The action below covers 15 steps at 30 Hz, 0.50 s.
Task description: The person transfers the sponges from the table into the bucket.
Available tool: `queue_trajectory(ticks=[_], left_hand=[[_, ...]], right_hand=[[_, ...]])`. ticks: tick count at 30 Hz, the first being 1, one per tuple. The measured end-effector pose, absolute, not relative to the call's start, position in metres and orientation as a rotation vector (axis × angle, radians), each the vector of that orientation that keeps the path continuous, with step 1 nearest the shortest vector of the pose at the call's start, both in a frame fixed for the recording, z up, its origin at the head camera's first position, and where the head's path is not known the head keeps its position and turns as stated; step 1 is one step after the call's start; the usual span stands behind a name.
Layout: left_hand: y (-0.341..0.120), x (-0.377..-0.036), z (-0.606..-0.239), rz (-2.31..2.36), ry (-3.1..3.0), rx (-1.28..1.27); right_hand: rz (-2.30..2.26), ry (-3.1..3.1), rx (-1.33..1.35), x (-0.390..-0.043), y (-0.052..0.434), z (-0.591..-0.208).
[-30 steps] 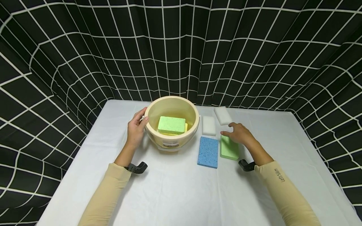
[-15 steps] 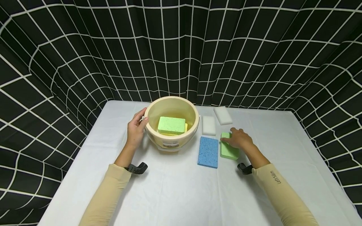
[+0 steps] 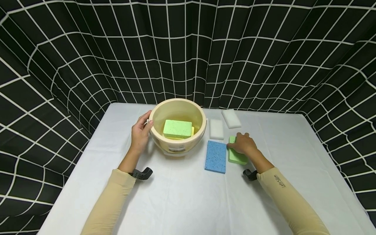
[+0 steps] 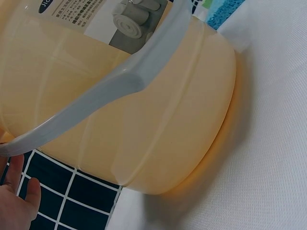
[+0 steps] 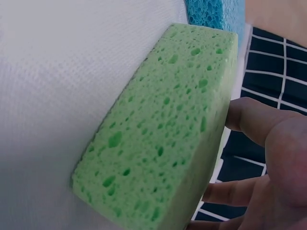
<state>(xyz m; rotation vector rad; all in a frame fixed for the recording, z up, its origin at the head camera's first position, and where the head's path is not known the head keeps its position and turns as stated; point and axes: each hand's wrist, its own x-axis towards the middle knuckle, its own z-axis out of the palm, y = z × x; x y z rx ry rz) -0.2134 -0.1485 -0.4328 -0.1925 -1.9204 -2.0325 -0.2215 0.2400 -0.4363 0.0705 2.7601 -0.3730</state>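
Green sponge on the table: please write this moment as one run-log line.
left hand: steadies bucket | right hand: grips green sponge, on table | blue sponge: beside it

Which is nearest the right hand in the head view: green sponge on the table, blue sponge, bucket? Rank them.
1. Green sponge: under the right hand, touched.
2. Blue sponge: flat on the table, just left of it.
3. Bucket: farther left, by the left hand.
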Motion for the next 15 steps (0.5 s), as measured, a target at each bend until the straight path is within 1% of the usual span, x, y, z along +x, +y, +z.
queue_trajectory(ticks=[15], left_hand=[[-0.1495, -0.2141, -0.4329, -2.046, -1.933, -0.177]], right_hand=[[-0.408, 2.786, 0.119, -0.2205, 0.2381, -0.4422]])
